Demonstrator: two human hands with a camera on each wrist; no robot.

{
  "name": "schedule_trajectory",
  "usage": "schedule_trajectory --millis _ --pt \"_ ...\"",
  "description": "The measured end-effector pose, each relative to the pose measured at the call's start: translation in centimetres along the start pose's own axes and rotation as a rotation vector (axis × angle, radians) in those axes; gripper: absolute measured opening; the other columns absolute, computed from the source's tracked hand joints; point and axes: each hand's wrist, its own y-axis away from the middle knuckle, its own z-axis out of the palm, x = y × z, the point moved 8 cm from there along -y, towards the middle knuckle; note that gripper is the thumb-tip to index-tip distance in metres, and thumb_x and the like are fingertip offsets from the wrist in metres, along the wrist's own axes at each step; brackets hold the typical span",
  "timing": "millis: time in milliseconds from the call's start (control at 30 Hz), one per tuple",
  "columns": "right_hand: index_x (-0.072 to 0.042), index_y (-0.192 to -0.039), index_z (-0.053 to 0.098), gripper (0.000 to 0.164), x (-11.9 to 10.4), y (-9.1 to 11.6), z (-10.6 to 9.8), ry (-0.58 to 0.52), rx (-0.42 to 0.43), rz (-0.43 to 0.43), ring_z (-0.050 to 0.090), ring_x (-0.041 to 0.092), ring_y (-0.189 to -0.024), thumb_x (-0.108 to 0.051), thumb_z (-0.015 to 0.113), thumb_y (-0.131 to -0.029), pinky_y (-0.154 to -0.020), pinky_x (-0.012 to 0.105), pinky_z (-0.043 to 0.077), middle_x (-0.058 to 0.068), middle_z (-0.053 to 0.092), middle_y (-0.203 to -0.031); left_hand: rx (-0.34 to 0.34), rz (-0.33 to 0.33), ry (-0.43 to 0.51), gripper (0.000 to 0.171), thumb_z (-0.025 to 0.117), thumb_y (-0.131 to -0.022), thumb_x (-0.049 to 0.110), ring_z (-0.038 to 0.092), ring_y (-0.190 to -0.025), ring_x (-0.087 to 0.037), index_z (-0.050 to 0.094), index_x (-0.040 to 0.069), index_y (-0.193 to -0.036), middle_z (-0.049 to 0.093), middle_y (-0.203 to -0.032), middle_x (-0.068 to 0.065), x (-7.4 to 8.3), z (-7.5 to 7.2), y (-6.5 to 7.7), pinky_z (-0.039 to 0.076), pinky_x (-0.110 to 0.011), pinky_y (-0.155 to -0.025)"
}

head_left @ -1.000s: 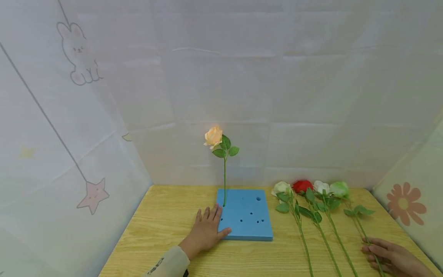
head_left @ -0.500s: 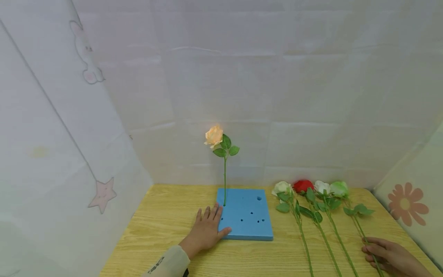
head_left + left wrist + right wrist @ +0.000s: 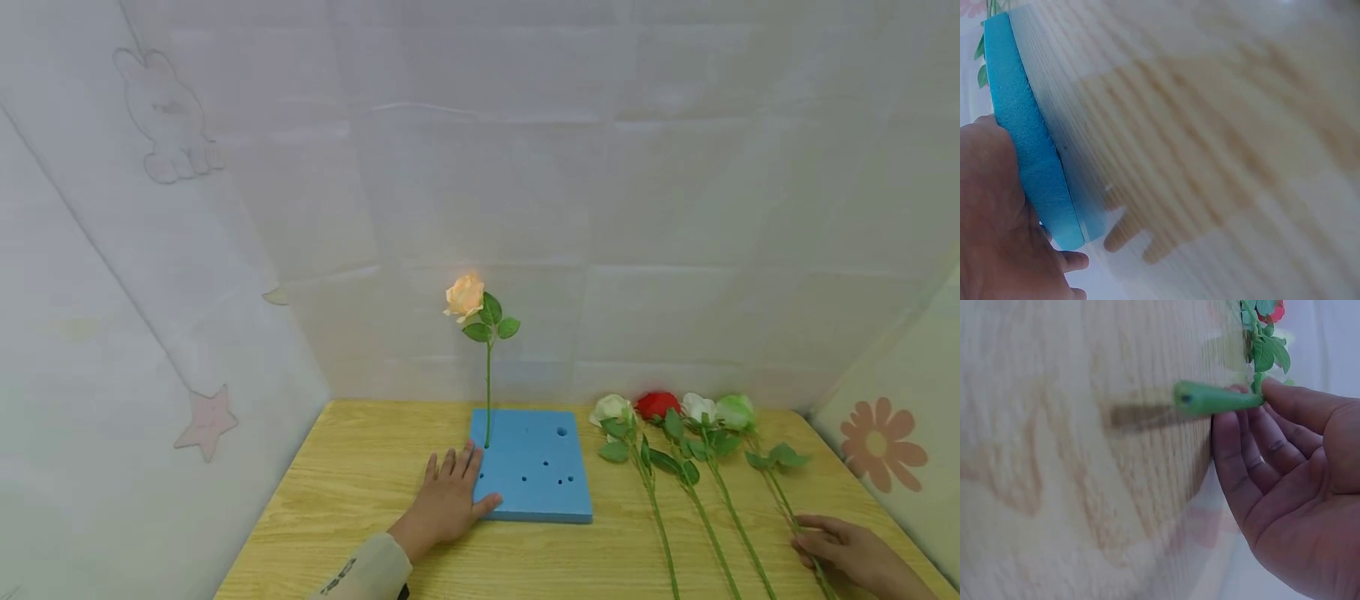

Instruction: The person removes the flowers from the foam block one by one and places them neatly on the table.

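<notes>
Left hand (image 3: pixel 446 504): fingers released, straight and spread, lying against the left side of the blue board (image 3: pixel 532 500), with the thumb over the board's near left part. Immediately right of the left index fingertip, the peach rose (image 3: pixel 465 296) stands upright, its stem set in a hole of the board; bloom and leaves rise above and beyond the fingers. Further holes show in the board's top, mostly to the right of the left fingers. In the left wrist view the blue side of the board runs alongside this hand. A pale sleeve (image 3: pixel 371 567) covers the forearm behind it. Right hand (image 3: pixel 847 550): fingers grasping the rightmost green stem (image 3: pixel 783 500), pinched between thumb and fingers, the remaining fingers curved. In the right wrist view the cut end of this stem projects past the fingertips. Its leaves lie beyond the right fingers, and the stem appears to lead to the pale green flower (image 3: pixel 736 411), forward and left of them. Left of the right fingers, well apart from the left hand, three more flowers lie side by side on the wood-grain table (image 3: pixel 360 467), heads away from the person: the white flower (image 3: pixel 699 407) nearest, then the red flower (image 3: pixel 657 405), then the cream flower (image 3: pixel 612 407).
</notes>
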Motion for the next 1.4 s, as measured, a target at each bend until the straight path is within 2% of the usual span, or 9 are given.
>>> schedule_trajectory --millis 67,133,267,533,633,833,1033,1167,1400 --pt "0.019 -0.141 0.042 0.071 -0.2 0.2 0.0 0.042 0.047 0.039 0.070 0.031 -0.097 -0.041 0.056 -0.105 -0.079 0.044 0.057 0.021 0.071 -0.115 0.003 0.002 0.008 0.093 0.029 -0.098 0.076 0.021 -0.151 -0.046 0.018 0.012 -0.164 0.015 -0.169 -0.013 0.0 0.0 0.0 0.011 -0.070 -0.117" --pt "0.019 -0.140 0.044 0.069 -0.6 0.4 0.0 0.055 0.063 0.039 0.071 0.030 -0.093 -0.039 0.055 -0.105 -0.078 0.043 0.058 0.020 0.071 -0.112 0.005 0.003 0.007 0.093 0.028 -0.098 0.076 0.021 -0.151 -0.046 0.018 0.012 -0.164 0.015 -0.169 -0.013 -0.1 0.1 0.0 0.011 -0.070 -0.117" --pt "0.021 -0.139 0.042 0.066 -1.3 0.8 -0.3 0.026 0.082 0.042 0.072 0.027 -0.091 -0.036 0.052 -0.107 -0.078 0.042 0.059 0.013 0.073 -0.107 0.008 0.005 0.004 0.092 0.030 -0.098 0.075 0.022 -0.151 -0.046 0.018 0.012 -0.164 0.016 -0.169 -0.013 -0.1 0.1 0.0 0.011 -0.070 -0.117" --pt "0.020 -0.144 0.038 0.068 -2.7 0.8 -0.7 -0.089 0.110 0.052 0.071 0.025 -0.093 -0.036 0.052 -0.107 -0.079 0.039 0.060 0.016 0.072 -0.112 -0.007 -0.009 -0.006 0.093 0.026 -0.097 0.078 0.022 -0.151 -0.044 0.016 0.014 -0.164 0.013 -0.170 -0.010 -0.1 0.1 0.1 0.012 -0.068 -0.118" --pt "0.017 -0.146 0.038 0.068 -3.7 0.7 -0.6 -0.098 0.096 0.029 0.070 0.022 -0.093 -0.038 0.051 -0.108 -0.080 0.039 0.060 0.017 0.071 -0.115 -0.010 -0.009 -0.002 0.093 0.027 -0.097 0.077 0.022 -0.151 -0.044 0.016 0.014 -0.164 0.013 -0.170 -0.010 -0.1 0.1 0.1 0.012 -0.068 -0.118" --pt "0.015 -0.147 0.039 0.064 -5.8 0.3 0.1 -0.146 0.071 -0.025 0.072 0.021 -0.099 -0.034 0.051 -0.108 -0.084 0.039 0.059 0.026 0.067 -0.126 -0.010 -0.003 -0.013 0.092 0.030 -0.098 0.076 0.024 -0.151 -0.044 0.018 0.013 -0.164 0.016 -0.169 -0.011 0.1 0.0 0.2 0.014 -0.068 -0.117" --pt "0.014 -0.148 0.039 0.065 -7.7 -0.2 0.7 -0.146 0.076 -0.033 0.072 0.025 -0.103 -0.036 0.052 -0.108 -0.084 0.040 0.059 0.027 0.065 -0.128 0.000 0.005 -0.013 0.090 0.032 -0.099 0.073 0.024 -0.150 -0.046 0.019 0.012 -0.164 0.016 -0.169 -0.013 0.2 0.0 0.1 0.014 -0.070 -0.117" --pt "0.015 -0.149 0.036 0.065 -9.0 -0.3 1.1 -0.141 0.058 -0.081 0.072 0.027 -0.103 -0.034 0.051 -0.108 -0.084 0.039 0.059 0.030 0.063 -0.128 -0.002 0.003 -0.002 0.089 0.034 -0.100 0.072 0.024 -0.150 -0.046 0.019 0.012 -0.164 0.017 -0.169 -0.013 0.1 0.0 0.1 0.013 -0.070 -0.116" --pt "0.014 -0.148 0.038 0.064 -10.8 -0.5 1.7 -0.189 0.036 -0.118 0.072 0.023 -0.101 -0.032 0.053 -0.108 -0.085 0.041 0.059 0.027 0.065 -0.127 -0.009 -0.004 -0.004 0.091 0.030 -0.099 0.075 0.024 -0.150 -0.045 0.017 0.013 -0.164 0.015 -0.169 -0.011 -0.1 0.0 0.1 0.013 -0.069 -0.117"
